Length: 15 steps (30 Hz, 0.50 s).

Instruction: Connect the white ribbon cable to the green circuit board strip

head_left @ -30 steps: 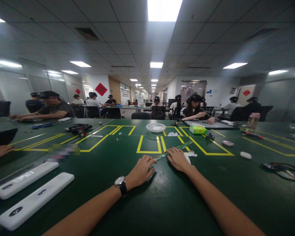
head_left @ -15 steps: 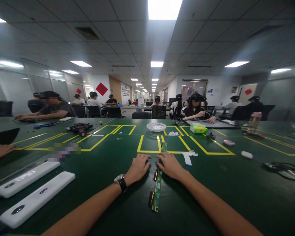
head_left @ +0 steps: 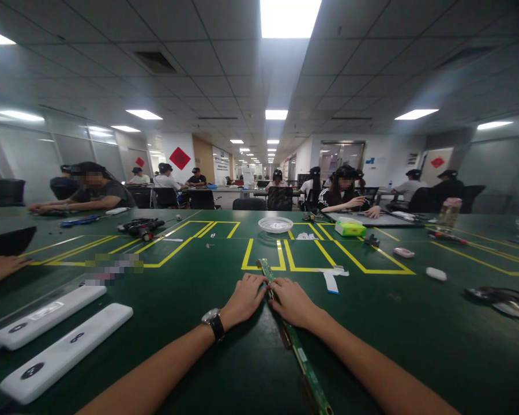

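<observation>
One circuit board (head_left: 301, 354), long, narrow and green, with brown tabs along its left edge; placed on the table (head_left: 393, 323) in front of the person, slanting from its far end, by the yellow tape lines (head_left: 309, 269), to its near end at the lower edge of view, beside the right forearm.

Two bare hands, fingertips brought together at the board's far portion. Left hand (head_left: 244, 298): fingers bent, tips touching the board's left side. Right hand (head_left: 294, 302): fingers over the board, thumb side next to it. Whether either hand pinches the board or merely rests on it, I cannot tell at this angle. One wristwatch (head_left: 213, 324), dark strap, left wrist.

One white paper strip (head_left: 330, 281) with a blue end, right of the hands. One white basket (head_left: 275, 231), beyond the board. One green packet (head_left: 350, 229), farther right; near it, one small black item (head_left: 372, 240). One pink case (head_left: 403, 252) and one white rounded piece (head_left: 436, 274), toward the right.

Two long white cases (head_left: 67, 353), side by side, left foreground. One co-worker's hand (head_left: 4, 266), at the left edge.
</observation>
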### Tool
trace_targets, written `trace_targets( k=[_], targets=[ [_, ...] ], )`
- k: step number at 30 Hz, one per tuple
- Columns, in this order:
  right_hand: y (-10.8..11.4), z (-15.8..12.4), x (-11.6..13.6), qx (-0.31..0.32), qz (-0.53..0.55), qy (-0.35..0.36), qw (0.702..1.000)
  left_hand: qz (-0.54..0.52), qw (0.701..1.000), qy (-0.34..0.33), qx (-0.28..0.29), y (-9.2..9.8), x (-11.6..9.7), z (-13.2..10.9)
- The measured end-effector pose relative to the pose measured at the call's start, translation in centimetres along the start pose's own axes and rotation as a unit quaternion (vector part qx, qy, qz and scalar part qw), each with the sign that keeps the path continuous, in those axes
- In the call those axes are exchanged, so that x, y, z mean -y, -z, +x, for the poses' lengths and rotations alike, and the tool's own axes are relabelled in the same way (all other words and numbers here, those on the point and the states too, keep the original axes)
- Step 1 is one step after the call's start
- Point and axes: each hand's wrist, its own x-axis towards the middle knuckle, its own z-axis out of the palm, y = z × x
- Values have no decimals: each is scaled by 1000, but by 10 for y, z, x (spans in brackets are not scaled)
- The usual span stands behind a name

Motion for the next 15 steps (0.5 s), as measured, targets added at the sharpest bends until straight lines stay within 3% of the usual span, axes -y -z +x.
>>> trace_targets(
  k=[10,15],
  targets=[
    [-4,5,-8,-49,89,-52,993,-40,999,20,13,1,-1,1],
    [3,3,3,-70,137,-29,988,-189,981,50,-4,-1,2,5]
  ],
)
